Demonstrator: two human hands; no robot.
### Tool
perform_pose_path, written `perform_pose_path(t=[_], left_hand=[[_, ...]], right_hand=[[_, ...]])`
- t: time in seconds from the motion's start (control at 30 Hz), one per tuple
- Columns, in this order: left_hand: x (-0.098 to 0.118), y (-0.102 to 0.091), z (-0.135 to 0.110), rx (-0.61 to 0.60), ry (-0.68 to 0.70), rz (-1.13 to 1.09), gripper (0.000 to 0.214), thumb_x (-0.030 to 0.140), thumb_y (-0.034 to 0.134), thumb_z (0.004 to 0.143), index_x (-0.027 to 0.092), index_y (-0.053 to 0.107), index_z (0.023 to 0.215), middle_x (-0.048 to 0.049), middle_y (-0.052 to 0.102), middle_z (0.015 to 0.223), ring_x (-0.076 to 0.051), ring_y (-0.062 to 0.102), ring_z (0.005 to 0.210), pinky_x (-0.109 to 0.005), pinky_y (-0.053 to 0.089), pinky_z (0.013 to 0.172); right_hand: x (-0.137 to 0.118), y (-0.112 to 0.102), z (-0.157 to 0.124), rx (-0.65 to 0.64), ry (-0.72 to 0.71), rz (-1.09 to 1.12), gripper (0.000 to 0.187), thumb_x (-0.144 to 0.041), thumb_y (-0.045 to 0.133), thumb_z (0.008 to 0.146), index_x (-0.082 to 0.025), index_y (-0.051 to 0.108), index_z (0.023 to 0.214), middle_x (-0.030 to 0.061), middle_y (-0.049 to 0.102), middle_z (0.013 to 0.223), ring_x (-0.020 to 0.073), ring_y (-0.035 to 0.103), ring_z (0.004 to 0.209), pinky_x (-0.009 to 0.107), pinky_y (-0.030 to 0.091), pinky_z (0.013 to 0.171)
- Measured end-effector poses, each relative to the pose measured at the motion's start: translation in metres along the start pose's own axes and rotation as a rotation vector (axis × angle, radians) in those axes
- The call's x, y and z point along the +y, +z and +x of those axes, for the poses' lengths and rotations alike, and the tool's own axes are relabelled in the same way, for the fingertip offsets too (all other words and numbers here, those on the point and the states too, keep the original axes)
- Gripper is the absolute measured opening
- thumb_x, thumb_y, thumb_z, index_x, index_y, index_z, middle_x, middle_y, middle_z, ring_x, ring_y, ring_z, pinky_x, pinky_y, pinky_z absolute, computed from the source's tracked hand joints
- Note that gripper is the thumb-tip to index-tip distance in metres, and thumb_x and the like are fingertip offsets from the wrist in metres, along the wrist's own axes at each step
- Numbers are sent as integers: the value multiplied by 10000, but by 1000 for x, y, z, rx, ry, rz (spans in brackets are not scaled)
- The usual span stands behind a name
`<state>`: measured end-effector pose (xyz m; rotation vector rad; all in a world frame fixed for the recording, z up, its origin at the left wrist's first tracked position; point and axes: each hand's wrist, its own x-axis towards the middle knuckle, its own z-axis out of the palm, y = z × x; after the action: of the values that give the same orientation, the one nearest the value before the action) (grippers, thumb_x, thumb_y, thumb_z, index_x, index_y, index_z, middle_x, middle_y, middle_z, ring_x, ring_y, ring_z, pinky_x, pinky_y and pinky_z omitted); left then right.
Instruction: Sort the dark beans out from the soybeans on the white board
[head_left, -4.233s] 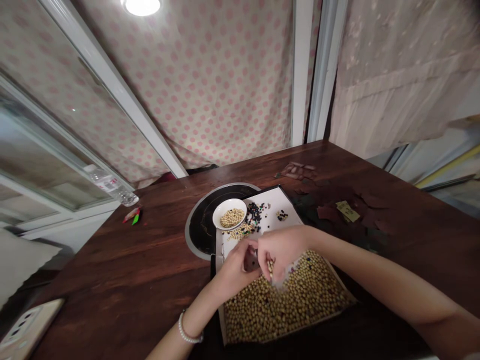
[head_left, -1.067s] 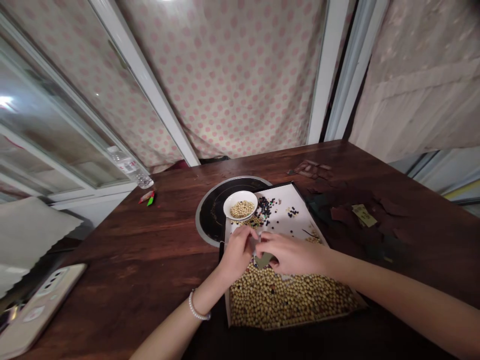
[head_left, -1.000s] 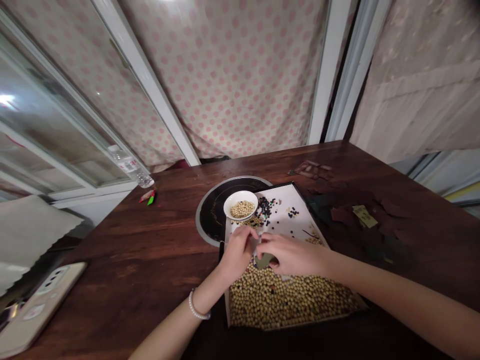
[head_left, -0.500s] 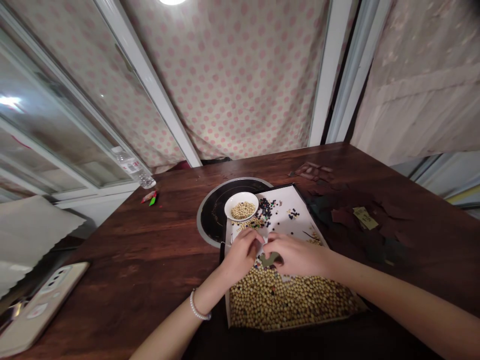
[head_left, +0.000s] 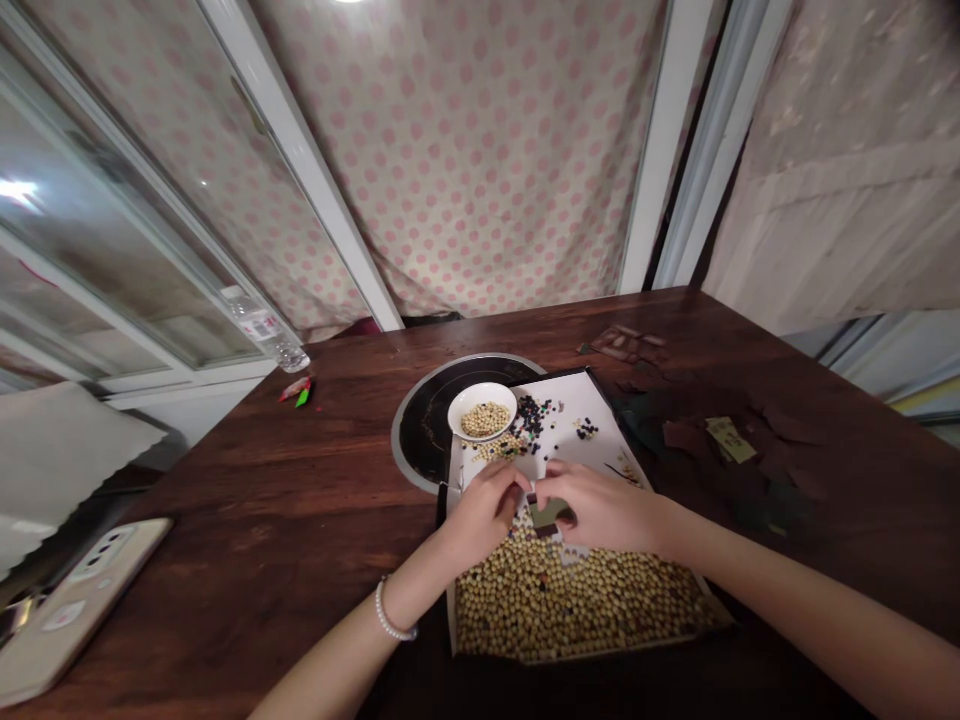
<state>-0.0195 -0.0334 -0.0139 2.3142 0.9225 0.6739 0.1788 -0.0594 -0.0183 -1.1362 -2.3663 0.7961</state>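
Note:
My left hand point(head_left: 493, 508) is curled above the tray, its thumb and fingertips drawn together near the other hand's fingers. What it pinches, if anything, is too small to see. My right hand point(head_left: 596, 510) grips a small flat olive-green piece point(head_left: 547, 514) with a brown edge, partly covered by its fingers. Both hands are over a shallow white tray point(head_left: 574, 395) with dark outer sides. Tan round beads point(head_left: 570, 605) fill the near part of the tray. Small black and coloured beads point(head_left: 531, 415) lie in the far part, beside a white bowl point(head_left: 482, 398) holding tan beads.
A round black plate point(head_left: 420, 430) with a grey rim is under the bowl's side. Dark torn scraps point(head_left: 690, 435) and a yellowish label point(head_left: 730, 440) lie on the right. On the left are a plastic bottle point(head_left: 266, 328), a small wrapper point(head_left: 298, 390) and a phone point(head_left: 82, 610).
The olive-green piece has turned in my right fingers and shows a broader face with a brown edge. My hands have barely shifted; the view moved slightly.

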Motion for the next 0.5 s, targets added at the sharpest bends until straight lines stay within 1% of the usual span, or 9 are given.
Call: perform_pose_path(t=[0.13, 0.23, 0.3, 0.4, 0.5], left_hand=[[0, 0, 0, -1, 0, -2, 265, -2, 420, 787, 200, 584, 835, -33, 583, 824, -201, 555, 831, -341, 451, 744], [-1, 0, 0, 13, -10, -7, 266, -9, 417, 790, 193, 575, 861, -40, 590, 844, -199, 561, 835, -341, 453, 751], [-2, 0, 0, 21, -16, -11, 265, -10, 406, 798, 185, 570, 872, -46, 595, 844, -196, 563, 824, -342, 456, 749], [-2, 0, 0, 29, -21, -14, 272, -12, 386, 803, 182, 568, 858, -41, 592, 814, -189, 563, 804, -340, 457, 752], [-3, 1, 0, 40, -28, -15, 253, 4, 384, 816, 183, 560, 847, -37, 588, 798, -187, 563, 802, -341, 458, 759]], right_hand=[[-6, -11, 1, 15, 38, 18, 270, -67, 535, 673, -193, 594, 905, 56, 533, 931, 194, 528, 862, 299, 404, 770], [-10, -21, 1, 36, 40, 7, 286, -62, 528, 676, -179, 590, 929, 49, 535, 920, 176, 513, 804, 287, 406, 746], [-10, -23, 1, 50, 28, 11, 282, -64, 528, 684, -178, 591, 934, 41, 530, 906, 167, 507, 781, 282, 407, 737], [-10, -18, 1, 43, 7, 30, 270, -67, 549, 695, -191, 607, 927, 34, 526, 894, 170, 519, 815, 280, 406, 757], [-10, -9, 2, 5, -10, 41, 235, -72, 577, 699, -204, 624, 888, 43, 536, 939, 176, 525, 844, 280, 407, 759]])
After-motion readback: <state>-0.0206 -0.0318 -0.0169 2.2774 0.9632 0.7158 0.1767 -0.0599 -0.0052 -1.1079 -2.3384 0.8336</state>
